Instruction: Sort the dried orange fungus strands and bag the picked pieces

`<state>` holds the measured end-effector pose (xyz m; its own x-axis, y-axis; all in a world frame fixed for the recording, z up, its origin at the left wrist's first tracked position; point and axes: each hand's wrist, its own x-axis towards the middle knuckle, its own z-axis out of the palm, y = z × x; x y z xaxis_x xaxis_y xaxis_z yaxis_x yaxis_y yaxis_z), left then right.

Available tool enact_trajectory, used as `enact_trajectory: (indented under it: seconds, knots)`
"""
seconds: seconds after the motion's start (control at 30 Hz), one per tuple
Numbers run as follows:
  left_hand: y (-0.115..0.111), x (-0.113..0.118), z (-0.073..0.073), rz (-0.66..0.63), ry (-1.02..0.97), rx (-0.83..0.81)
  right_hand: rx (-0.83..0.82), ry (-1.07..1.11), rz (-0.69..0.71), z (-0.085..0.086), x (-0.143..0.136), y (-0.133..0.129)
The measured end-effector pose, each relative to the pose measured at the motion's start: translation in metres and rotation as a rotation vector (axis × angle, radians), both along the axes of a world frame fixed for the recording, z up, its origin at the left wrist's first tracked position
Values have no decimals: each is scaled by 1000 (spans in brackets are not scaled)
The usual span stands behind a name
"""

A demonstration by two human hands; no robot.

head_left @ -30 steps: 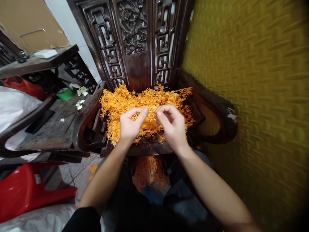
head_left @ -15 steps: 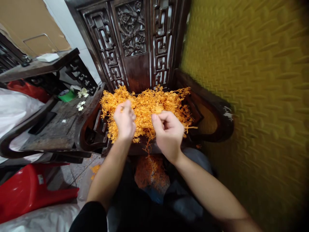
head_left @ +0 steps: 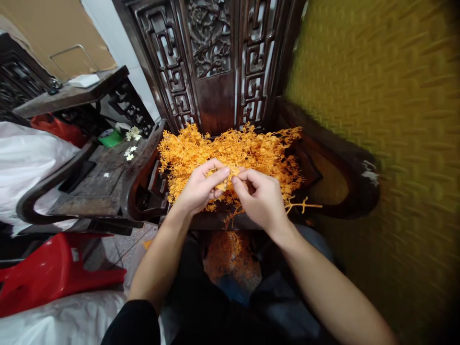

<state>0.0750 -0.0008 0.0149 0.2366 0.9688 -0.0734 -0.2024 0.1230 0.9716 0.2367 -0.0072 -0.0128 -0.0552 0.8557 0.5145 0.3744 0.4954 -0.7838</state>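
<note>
A wide heap of orange plastic sprigs (head_left: pixel 247 148) lies on the seat of a dark carved wooden chair (head_left: pixel 215 100). Over its front part, my left hand (head_left: pixel 201 187) pinches a small yellow-orange piece (head_left: pixel 227 178) between thumb and fingers. Close beside it, my right hand (head_left: pixel 262 196) has its thumb and forefinger closed at the same piece, the fingertips of both hands nearly touching. An orange branched stem (head_left: pixel 305 205) sticks out to the right, past my right hand. Which sprig the small piece belongs to cannot be made out.
On the left chair (head_left: pixel 93 191) sit a green tape roll (head_left: pixel 110 138) and pale little flowers (head_left: pixel 132 134). A red plastic stool (head_left: pixel 53 268) and white sacks (head_left: pixel 32 163) are at the left. A yellow textured surface (head_left: pixel 377 96) rises on the right. Orange bits lie below between the knees.
My left hand has moved right and down to meet my right hand at the small piece. The view has shifted, so the chair and heap appear further right.
</note>
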Motion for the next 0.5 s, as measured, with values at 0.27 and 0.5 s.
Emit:
enact_trajectory:
  seconds: [0.27,0.5]
  knots:
    - [6,9,-5,248,159,273,45,-60,5,7,-3,-10]
    - [-16,49,26,455,-32,381,89,58,-33,53,10,-46]
